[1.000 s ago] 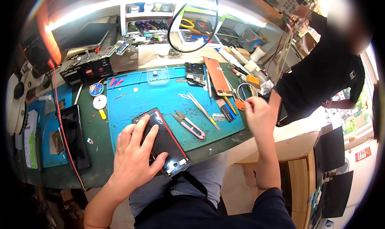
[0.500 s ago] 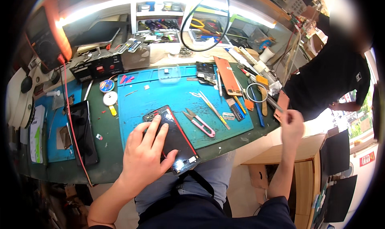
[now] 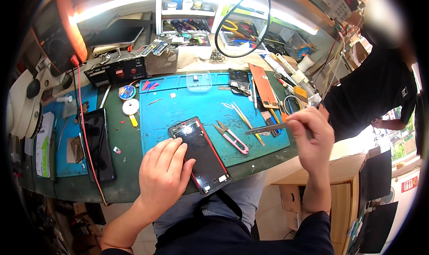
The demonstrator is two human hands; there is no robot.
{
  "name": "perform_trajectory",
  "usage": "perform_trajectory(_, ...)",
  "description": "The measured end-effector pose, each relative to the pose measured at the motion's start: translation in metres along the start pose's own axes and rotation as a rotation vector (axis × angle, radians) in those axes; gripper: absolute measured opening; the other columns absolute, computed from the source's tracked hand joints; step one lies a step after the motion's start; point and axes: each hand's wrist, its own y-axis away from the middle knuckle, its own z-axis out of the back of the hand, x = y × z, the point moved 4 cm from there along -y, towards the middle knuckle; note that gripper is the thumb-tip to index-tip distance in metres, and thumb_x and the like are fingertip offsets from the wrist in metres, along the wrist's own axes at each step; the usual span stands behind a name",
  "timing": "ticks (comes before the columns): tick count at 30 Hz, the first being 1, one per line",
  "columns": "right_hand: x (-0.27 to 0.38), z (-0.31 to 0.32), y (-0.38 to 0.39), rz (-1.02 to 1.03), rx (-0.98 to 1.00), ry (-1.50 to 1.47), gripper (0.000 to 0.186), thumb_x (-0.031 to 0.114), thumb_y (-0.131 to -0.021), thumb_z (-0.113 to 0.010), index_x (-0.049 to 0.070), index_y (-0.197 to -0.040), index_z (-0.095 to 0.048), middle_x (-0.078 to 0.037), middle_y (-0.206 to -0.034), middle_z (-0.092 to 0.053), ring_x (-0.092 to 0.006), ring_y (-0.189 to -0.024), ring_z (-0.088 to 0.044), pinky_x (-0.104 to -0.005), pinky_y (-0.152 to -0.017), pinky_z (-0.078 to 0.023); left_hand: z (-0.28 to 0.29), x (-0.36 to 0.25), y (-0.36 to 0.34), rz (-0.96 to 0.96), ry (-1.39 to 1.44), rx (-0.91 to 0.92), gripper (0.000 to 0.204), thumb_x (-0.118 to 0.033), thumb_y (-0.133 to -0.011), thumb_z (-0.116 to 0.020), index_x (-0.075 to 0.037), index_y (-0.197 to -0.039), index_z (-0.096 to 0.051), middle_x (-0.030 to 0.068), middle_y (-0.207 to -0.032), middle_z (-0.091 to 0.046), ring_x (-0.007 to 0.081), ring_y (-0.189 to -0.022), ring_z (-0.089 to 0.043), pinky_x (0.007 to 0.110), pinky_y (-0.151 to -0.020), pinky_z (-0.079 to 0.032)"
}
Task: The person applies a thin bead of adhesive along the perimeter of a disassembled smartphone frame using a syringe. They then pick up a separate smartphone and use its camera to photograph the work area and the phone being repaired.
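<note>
A dark phone screen assembly with a red-edged frame (image 3: 206, 154) lies tilted at the mat's near edge, its lower end overhanging toward my lap. My left hand (image 3: 163, 172) rests along its left side, fingers stretched out and thumb apart on the dark surface. To the right, my right hand (image 3: 313, 136) is raised over the mat's right part, pinching slim grey metal tweezers (image 3: 270, 127). Their pointed tip aims left, above the mat. Pink-handled snips (image 3: 233, 139) lie between the screen assembly and the tweezers.
The blue mat (image 3: 178, 107) carries a clear plastic box (image 3: 199, 81) and an orange phone back (image 3: 263, 87). At left are another dark phone (image 3: 99, 143), a red cable (image 3: 85, 134) and a solder spool (image 3: 127, 92). A person in black (image 3: 375, 85) stands at right.
My right hand has come left and down over the mat, bringing the tweezers across. My left hand's fingers have slid back from the screen assembly's upper part toward its left edge.
</note>
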Motion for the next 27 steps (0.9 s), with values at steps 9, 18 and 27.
perform_trajectory(9, -0.014, -0.056, 0.004, -0.139, 0.493, -0.018, 0.018, 0.015, -0.087, -0.076, 0.002, -0.1, -0.075, -0.01, -0.083, -0.069, -0.0163, -0.076, -0.069, -0.0302, -0.066, -0.051, -0.003, -0.002, -0.007, 0.045, 0.02, 0.125, 0.053, -0.02, -0.081, -0.078, 0.003, -0.126, -0.063, 0.0132, -0.136, -0.06, 0.031, -0.113, -0.056, 0.042, -0.095, -0.046)
perform_trajectory(18, 0.007, -0.07, 0.043, 0.032, 0.327, 0.168, 0.041, 0.01, -0.085, -0.077, 0.008, -0.126, -0.069, -0.011, -0.085, -0.063, -0.0292, -0.073, -0.062, -0.0399, -0.069, -0.052, -0.007, -0.004, -0.011, 0.06, -0.042, 0.234, 0.063, -0.031, -0.083, -0.077, 0.001, -0.134, -0.059, 0.0132, -0.145, -0.055, 0.0301, -0.111, -0.053, 0.042, -0.098, -0.044)
perform_trajectory(27, -0.006, -0.085, 0.055, 0.145, 0.194, 0.178, 0.044, 0.015, -0.083, -0.08, 0.007, -0.124, -0.068, -0.01, -0.097, -0.064, -0.0276, -0.086, -0.063, -0.0377, -0.075, -0.052, 0.02, 0.014, -0.044, -0.266, 0.111, 0.481, 0.062, 0.007, -0.076, -0.062, -0.002, -0.138, -0.055, 0.015, -0.144, -0.055, 0.0334, -0.139, -0.047, 0.049, -0.117, -0.036)
